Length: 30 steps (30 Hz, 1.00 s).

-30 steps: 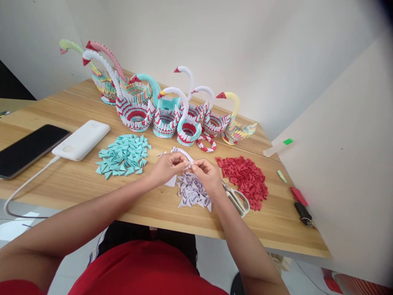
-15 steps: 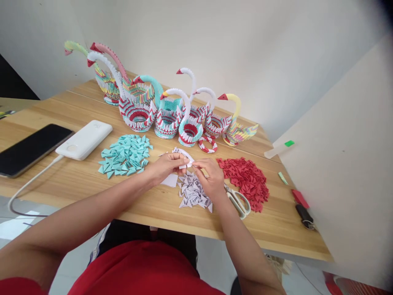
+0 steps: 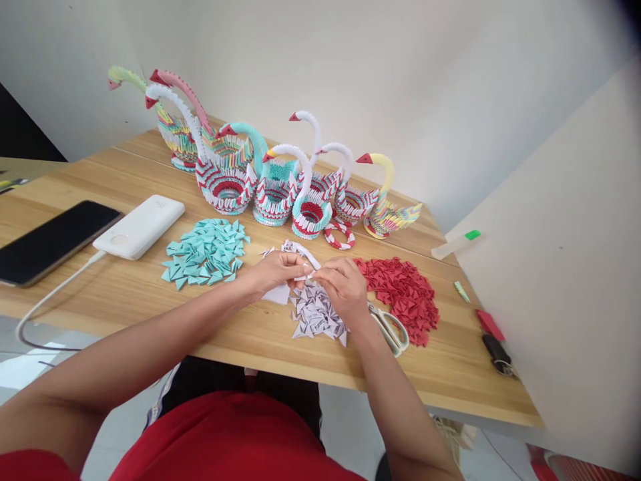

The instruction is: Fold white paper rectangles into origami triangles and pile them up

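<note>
Between my two hands is a small piece of white paper (image 3: 303, 275). My left hand (image 3: 278, 270) pinches it between thumb and fingers. The fingertips of my right hand (image 3: 341, 284) close on its right side. Just below the hands lies a heap of folded white paper triangles (image 3: 316, 314). A flat white paper sheet (image 3: 277, 294) rests under my left hand. Behind the fingers, a curved white strip of joined paper pieces (image 3: 304, 252) lies on the table, partly hidden.
Several folded-paper swans (image 3: 226, 187) stand at the back, near a red and white paper ring (image 3: 339, 235). Turquoise triangles (image 3: 206, 254) lie left and red triangles (image 3: 400, 294) right, beside scissors (image 3: 390, 331). A white power bank (image 3: 137, 227) and a phone (image 3: 55, 240) are at far left.
My fingers have shifted slightly on the white paper, with the right hand's fingers drawn closer together. The piles and swans have stayed put; the view has moved a little.
</note>
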Motion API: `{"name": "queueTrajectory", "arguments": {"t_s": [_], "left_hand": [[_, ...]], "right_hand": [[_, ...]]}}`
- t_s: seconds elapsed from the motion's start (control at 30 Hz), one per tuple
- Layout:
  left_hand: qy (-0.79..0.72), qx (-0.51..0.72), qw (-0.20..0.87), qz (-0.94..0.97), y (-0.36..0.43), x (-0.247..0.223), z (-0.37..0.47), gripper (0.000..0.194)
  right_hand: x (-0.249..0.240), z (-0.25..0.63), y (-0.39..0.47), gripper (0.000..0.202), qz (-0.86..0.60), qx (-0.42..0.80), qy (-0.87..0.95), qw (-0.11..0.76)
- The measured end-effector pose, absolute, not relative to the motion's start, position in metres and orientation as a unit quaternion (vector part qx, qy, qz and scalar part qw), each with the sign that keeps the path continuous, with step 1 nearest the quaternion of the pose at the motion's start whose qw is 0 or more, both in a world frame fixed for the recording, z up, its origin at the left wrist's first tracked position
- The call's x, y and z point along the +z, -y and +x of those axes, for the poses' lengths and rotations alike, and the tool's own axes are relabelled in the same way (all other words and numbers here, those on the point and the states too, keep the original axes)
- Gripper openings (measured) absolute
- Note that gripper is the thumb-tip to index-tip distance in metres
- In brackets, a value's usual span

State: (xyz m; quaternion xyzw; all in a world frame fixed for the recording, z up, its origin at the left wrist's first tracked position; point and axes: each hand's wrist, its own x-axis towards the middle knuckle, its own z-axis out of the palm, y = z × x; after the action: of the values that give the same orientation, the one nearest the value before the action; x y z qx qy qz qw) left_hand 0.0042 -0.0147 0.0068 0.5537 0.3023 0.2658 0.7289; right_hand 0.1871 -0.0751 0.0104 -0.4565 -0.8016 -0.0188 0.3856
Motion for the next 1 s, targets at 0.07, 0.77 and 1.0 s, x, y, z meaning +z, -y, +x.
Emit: {"name": "queueTrajectory", "arguments": {"t_s": [0.07, 0.77, 1.0], "left_hand": [[-0.301, 0.264, 0.725, 0.560, 0.015, 0.009, 0.004, 0.022], [-0.259, 0.305, 0.565, 0.722, 0.015, 0.006, 0.002, 0.020], [-0.281, 0.330, 0.417, 0.799, 0.020, 0.014, 0.000, 0.020]], "right_hand": [[0.010, 0.187, 0.074, 0.013, -0.454, -0.018, 0.803, 0.385], [0.012, 0.185, 0.074, 0.010, -0.458, 0.033, 0.793, 0.400], [0.010, 0.180, 0.075, 0.007, -0.531, 0.123, 0.719, 0.431]]}}
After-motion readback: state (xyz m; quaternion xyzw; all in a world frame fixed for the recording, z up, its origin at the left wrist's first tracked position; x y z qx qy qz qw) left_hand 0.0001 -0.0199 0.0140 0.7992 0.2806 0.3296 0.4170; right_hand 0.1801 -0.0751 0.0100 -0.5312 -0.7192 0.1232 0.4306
